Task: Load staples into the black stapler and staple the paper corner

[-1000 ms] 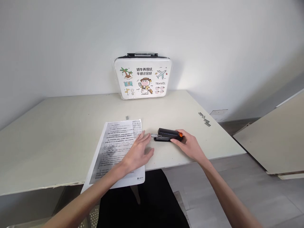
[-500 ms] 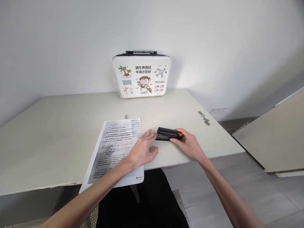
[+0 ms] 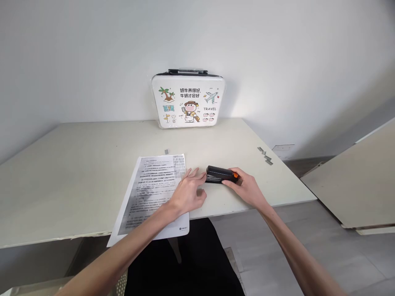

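A black stapler (image 3: pixel 217 174) with an orange part at its rear lies on the white table. My right hand (image 3: pixel 245 186) is closed round the rear end of it, thumb on the near side. At the stapler's front end is my left hand (image 3: pixel 190 192), fingers stretched out and apart, with a fingertip at the front tip; whether it presses there I cannot tell. Beneath that hand and forearm lies a printed sheet of paper (image 3: pixel 151 187), its lower edge hanging past the table's front edge.
One small grey strip of staples (image 3: pixel 167 151) rests just behind the paper. Several more staple strips (image 3: pixel 268 159) lie near the table's right edge. A white case with cartoon prints (image 3: pixel 188 100) stands against the wall at the back. A pale board (image 3: pixel 354 181) is beyond the table on the right.
The view has shifted slightly. My left hand's fingers have bent a little at the stapler's front end, while the right hand keeps its hold on the stapler.
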A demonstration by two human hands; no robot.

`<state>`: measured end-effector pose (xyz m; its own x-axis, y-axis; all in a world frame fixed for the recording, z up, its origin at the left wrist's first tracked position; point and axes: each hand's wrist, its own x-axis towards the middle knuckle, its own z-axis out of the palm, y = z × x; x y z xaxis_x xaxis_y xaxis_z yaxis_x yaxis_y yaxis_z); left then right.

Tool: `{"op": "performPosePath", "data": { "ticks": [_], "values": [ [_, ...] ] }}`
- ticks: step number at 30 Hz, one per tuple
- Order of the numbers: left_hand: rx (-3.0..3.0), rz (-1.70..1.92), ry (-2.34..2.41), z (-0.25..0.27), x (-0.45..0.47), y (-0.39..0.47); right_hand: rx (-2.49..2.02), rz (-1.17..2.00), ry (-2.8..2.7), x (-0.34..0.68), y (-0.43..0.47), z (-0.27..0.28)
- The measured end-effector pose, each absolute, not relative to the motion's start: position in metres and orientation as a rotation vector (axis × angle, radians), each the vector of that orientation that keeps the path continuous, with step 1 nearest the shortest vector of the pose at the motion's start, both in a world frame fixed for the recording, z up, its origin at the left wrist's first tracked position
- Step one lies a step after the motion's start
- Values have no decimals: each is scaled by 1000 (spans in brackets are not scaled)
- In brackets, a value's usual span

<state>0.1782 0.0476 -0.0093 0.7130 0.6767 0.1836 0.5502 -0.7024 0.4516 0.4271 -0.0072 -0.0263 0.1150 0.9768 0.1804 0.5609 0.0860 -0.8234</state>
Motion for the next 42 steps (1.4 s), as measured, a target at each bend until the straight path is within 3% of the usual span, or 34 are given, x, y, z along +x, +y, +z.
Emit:
{"op": "performPosePath", "data": {
  "ticks": [6, 12, 18, 32, 42],
  "values": [
    [2592, 444, 1000, 5, 162, 41, -1613, 640, -1529, 424, -9, -25],
    [2628, 258, 967, 19, 90, -7, -1628, 641, -1521, 424, -11, -27],
    [2751, 262, 988, 7, 46, -48, -1630, 703, -1568, 426, -14, -27],
    [2687, 442, 896, -8, 82, -70, -1664, 721, -1603, 425, -14, -29],
    [2647, 337, 762, -7, 95, -67, -1675, 764, -1651, 431, -14, -24]
  ]
}}
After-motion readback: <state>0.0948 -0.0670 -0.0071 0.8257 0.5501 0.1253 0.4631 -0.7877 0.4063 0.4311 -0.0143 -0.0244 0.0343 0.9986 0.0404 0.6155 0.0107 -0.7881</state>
